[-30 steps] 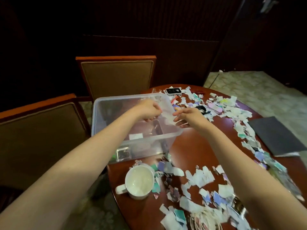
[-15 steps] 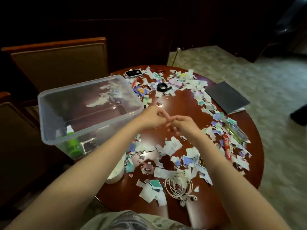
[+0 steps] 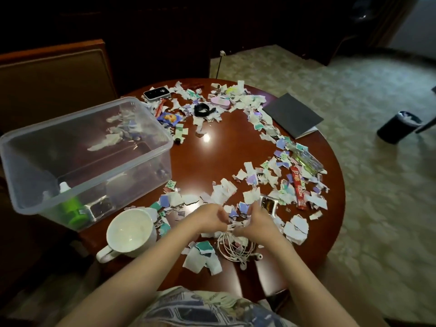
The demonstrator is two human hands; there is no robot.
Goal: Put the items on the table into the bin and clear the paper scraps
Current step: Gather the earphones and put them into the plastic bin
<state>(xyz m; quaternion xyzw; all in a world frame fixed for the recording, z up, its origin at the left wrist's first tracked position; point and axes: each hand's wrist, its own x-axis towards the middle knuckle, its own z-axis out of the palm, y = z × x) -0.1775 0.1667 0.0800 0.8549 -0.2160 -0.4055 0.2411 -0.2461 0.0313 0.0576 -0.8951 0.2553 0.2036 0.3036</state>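
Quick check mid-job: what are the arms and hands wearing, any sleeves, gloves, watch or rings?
The left forearm and right forearm are bare, with no sleeves in view. The left hand and right hand wear no gloves; no watch, bracelet or ring shows, though that area is slightly blurred. A patterned garment in blue and cream sits at the bottom edge.

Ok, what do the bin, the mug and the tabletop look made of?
Bin: clear plastic, probably; contents show through its walls. Mug: glossy white ceramic, it seems, with a soft highlight inside. Tabletop: dark red wood or veneer, lacquered; it mirrors a light.
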